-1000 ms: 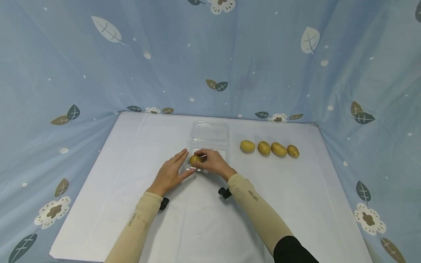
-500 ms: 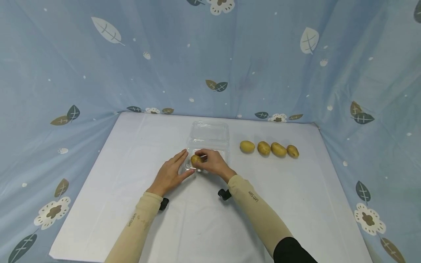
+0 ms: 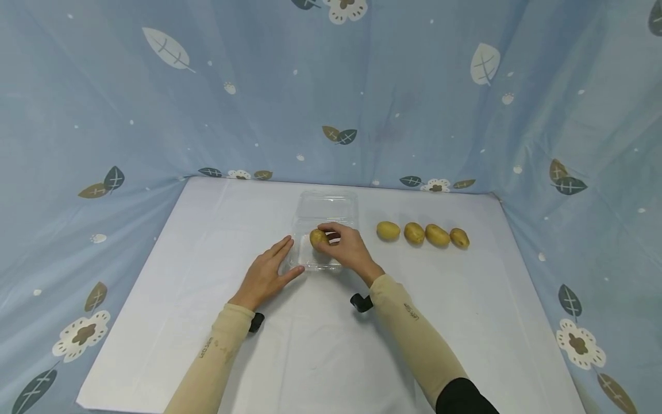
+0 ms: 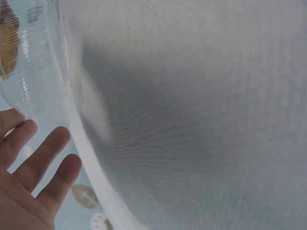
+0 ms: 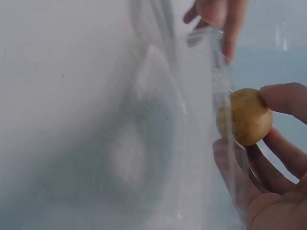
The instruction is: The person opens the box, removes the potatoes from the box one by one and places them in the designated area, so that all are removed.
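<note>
A clear plastic clamshell box (image 3: 305, 260) lies opened out on the table, its lid (image 3: 328, 202) folded back toward the curtain. Over the box my right hand (image 3: 347, 248) pinches a small potato (image 3: 318, 238) between thumb and fingers. The right wrist view shows that potato (image 5: 247, 117) partly behind the box's clear wall. My left hand (image 3: 266, 275) is at the box's left front corner with its fingers straight and spread. In the left wrist view these fingers (image 4: 43, 155) are by the box's edge; whether they touch it is unclear.
Several more potatoes (image 3: 414, 233) lie in a row on the white-covered table (image 3: 439, 299), right of the box. A blue patterned curtain (image 3: 248, 92) hangs behind the table and along its sides.
My right hand has lifted the potato from the box's front left part and carried it back and to the right. The left hand has stayed nearly still.
</note>
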The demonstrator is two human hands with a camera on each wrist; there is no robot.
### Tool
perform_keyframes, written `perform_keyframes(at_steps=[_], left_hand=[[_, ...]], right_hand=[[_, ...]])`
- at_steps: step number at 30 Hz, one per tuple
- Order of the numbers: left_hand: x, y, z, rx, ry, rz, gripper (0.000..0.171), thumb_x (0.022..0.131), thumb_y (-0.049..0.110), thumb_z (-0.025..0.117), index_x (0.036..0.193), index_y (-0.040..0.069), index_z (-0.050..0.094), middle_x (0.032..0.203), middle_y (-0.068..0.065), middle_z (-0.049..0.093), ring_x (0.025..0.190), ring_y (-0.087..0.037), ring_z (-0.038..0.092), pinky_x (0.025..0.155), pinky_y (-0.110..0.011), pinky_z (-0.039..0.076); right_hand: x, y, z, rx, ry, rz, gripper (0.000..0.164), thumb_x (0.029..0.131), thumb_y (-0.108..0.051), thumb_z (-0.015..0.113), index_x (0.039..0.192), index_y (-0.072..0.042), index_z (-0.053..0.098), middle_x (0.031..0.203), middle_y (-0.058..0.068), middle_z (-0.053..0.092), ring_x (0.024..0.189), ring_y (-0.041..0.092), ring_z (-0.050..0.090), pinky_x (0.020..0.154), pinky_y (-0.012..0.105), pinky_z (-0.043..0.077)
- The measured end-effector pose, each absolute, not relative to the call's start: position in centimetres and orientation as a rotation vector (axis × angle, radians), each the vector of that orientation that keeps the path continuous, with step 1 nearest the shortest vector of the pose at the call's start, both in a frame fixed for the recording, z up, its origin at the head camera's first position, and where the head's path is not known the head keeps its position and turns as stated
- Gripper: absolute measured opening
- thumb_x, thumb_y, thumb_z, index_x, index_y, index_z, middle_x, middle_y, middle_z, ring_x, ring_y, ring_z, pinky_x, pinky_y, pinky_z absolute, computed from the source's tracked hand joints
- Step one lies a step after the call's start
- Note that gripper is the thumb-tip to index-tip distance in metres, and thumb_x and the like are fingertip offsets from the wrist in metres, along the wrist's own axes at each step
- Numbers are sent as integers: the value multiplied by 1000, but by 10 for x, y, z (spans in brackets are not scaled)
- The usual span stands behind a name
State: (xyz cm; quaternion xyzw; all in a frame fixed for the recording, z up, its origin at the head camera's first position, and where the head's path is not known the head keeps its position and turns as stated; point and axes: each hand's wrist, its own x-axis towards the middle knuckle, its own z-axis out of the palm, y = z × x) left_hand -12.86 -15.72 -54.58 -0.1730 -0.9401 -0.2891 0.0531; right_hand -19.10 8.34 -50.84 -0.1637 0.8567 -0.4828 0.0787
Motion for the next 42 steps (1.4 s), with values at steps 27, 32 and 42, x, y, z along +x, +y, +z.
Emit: perform_keyframes(at_steps=[27,32,42], left_hand=[[-128,-153,-541,-538,-2907,-853,83,94,58,65,155,7,41,161,-6,37,142,-33,42,111,-55,40],[-127,-154,-542,-539,-2900,-850,84,94,58,65,155,6,41,161,-6,38,141,-33,44,111,-54,41],[-129,-153,-543,-554,-2889,-827,84,94,60,64,155,5,42,161,-6,38,140,-34,45,111,-54,41]], right_hand=[[-176,210,-462,-356,2798,-1830,46,90,-11,80,133,-4,65,131,13,65,116,31,63,93,41,57],[-166,230,-444,-276,2824,-1845,46,89,0,77,132,6,62,131,22,62,117,37,61,93,38,57],[-177,301,-477,-153,3058,-1713,48,89,-12,79,135,-8,65,129,13,64,113,29,64,86,15,54]])
